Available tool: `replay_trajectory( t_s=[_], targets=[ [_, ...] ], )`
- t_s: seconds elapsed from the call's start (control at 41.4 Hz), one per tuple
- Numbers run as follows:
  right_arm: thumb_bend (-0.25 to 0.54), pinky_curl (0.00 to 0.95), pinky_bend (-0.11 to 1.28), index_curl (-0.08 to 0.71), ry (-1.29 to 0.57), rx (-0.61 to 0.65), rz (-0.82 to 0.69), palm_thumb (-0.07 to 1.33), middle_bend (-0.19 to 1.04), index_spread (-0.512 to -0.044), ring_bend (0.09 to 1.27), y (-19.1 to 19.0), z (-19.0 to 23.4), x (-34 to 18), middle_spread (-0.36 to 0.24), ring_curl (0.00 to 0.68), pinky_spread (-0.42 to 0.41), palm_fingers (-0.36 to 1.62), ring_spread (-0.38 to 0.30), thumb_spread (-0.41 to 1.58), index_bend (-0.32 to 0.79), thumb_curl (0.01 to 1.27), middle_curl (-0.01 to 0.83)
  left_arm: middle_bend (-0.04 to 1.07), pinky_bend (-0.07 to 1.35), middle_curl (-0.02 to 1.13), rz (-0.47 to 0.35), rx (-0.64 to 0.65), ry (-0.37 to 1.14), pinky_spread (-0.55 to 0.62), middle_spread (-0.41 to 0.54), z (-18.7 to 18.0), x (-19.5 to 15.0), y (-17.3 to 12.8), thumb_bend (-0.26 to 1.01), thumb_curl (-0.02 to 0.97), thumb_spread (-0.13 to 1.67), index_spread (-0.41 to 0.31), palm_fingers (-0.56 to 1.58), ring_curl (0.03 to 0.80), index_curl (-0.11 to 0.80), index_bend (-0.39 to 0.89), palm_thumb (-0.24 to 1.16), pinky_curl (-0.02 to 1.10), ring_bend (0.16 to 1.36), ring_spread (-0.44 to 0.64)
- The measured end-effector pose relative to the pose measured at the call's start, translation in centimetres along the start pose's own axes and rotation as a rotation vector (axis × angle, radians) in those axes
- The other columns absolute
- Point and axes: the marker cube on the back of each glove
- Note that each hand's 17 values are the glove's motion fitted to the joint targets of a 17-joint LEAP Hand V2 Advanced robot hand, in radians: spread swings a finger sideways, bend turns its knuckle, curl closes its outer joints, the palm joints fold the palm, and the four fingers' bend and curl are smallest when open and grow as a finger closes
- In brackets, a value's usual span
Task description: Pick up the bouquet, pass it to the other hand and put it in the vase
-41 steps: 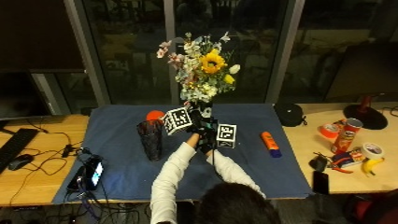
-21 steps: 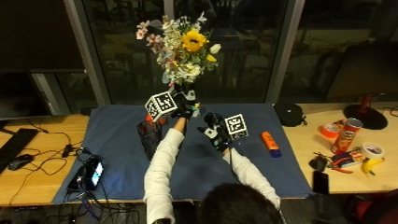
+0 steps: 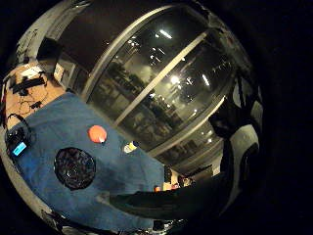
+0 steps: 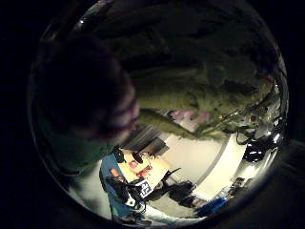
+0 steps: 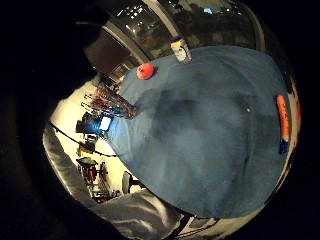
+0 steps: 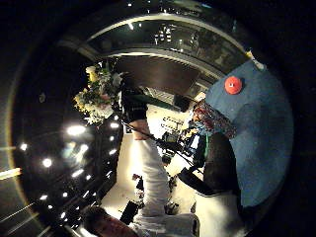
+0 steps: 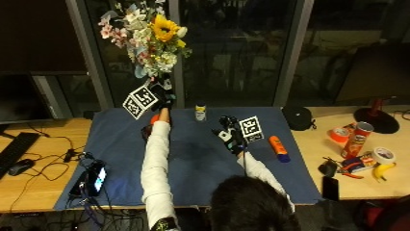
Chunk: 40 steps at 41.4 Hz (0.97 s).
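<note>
I see a dim room lit from overhead, ceiling lamps mirrored in the dark window point(image 7: 237, 53) at 12 o'clock, palm views fisheye-bent with black rims, bouquet point(image 4: 200, 90) blurred close up.

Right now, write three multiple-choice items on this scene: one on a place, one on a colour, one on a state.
1. Where is the bouquet?
A. Raised above the table in the left hand
B. Lying on the blue cloth
C. Standing in the vase

2. What colour is the bouquet's biggest flower?
A. Purple
B. Yellow
C. Blue

3. What does the right hand hold?
A. The bouquet
B. The orange marker
C. Nothing

Answers:
1. A: the left arm reaches up with the stems in its grip.
2. B: a yellow sunflower tops the bunch.
3. C: it hovers over the cloth, nothing in it.
</note>
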Motion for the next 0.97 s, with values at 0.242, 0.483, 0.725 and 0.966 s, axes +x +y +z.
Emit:
replay_trajectory(
  t_s=[0.242,0.483,0.725,0.966],
  targets=[
    [-0.022,0.323,0.34,0.333,0.095,0.003,0.171,0.81,0.34,-0.251,0.50,1.8,-0.3,-1.9,-0.061,0.349,0.152,0.49,-0.081,0.99,0.13,0.62,0.425,0.77,0.75,0.59,-0.055,-0.032,-0.002,-0.43,-0.367,0.7,-6.5,-0.3,-0.03,0.481,0.89,-0.318,1.36,0.488,0.578,0.26,0.77,0.51,0.90,-0.38],
    [-0.020,0.318,0.29,0.327,0.174,-0.026,0.028,0.82,0.32,-0.251,0.45,2.5,-0.7,3.5,-0.060,0.343,0.163,0.50,-0.070,1.00,0.14,0.61,0.422,0.58,0.59,0.63,-0.180,-0.646,-0.177,-0.09,-0.128,-4.6,-21.9,11.3,-0.12,0.378,0.86,-0.038,-0.12,0.559,0.510,0.06,0.39,0.56,0.77,-0.10],
    [-0.016,0.311,0.22,0.342,0.152,-0.068,0.101,0.83,0.30,-0.250,0.39,5.4,-2.7,7.7,-0.060,0.333,0.175,0.53,-0.056,1.02,0.17,0.60,0.418,0.23,0.41,0.35,-0.217,-0.719,-0.289,0.31,0.304,-9.3,-29.0,16.6,-0.05,0.352,0.81,0.204,-0.16,0.317,0.339,0.06,0.28,0.34,0.63,0.30],
    [-0.017,0.310,0.19,0.354,0.050,-0.082,0.210,0.85,0.27,-0.243,0.34,6.0,-2.6,8.6,-0.060,0.331,0.180,0.57,-0.051,1.03,0.17,0.60,0.415,0.22,0.40,0.34,-0.207,-0.673,-0.259,0.41,0.388,-9.4,-28.9,15.5,-0.05,0.339,0.82,0.235,-0.06,0.291,0.268,0.11,0.22,0.32,0.61,0.41]
  ],
)
